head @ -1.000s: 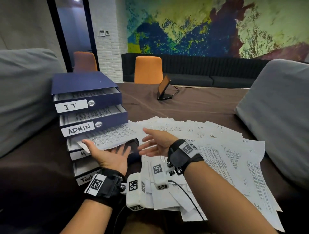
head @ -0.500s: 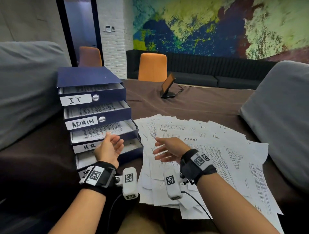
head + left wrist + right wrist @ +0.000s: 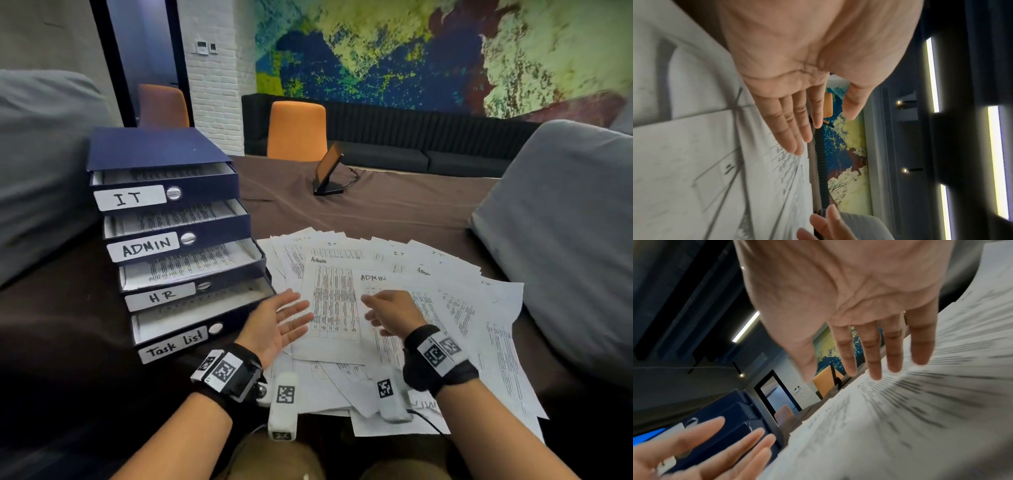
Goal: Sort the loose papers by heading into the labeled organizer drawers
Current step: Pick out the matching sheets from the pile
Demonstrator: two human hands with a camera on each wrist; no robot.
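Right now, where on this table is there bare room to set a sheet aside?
Bare brown tablecloth lies behind the spread papers, around the small stand, up to the grey cushion. It is crowded between the drawer organizer and the papers, where both hands hover.

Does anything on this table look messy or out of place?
Yes. The loose papers lie fanned in a crooked, overlapping heap beside the organizer. All four drawers stand pulled out, stepped further toward the bottom. Nothing looks torn or spilled.
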